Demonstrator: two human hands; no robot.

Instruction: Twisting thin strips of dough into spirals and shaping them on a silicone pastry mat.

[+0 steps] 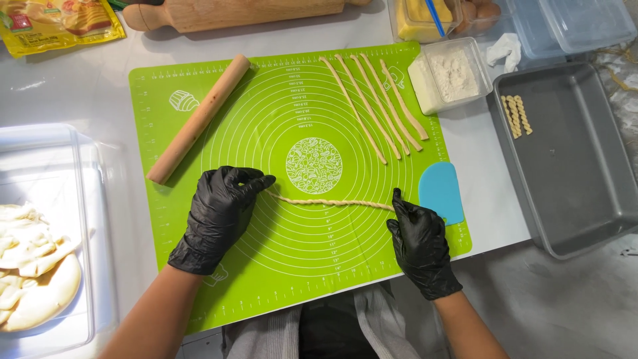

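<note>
A thin twisted dough rope [332,202] lies across the middle of the green silicone mat [266,119]. My left hand [219,213], in a black glove, presses its fingertips on the rope's left end. My right hand [417,242], also gloved, pins the rope's right end with its fingertips. Several plain dough strips [379,106] lie side by side at the mat's upper right.
A wooden rolling pin [199,118] lies at the mat's left. A blue scraper [441,191] sits by my right hand. A tub of flour [452,74] and a grey baking pan [571,166] holding twisted dough pieces [516,115] stand right. A clear box with dough [33,266] is left.
</note>
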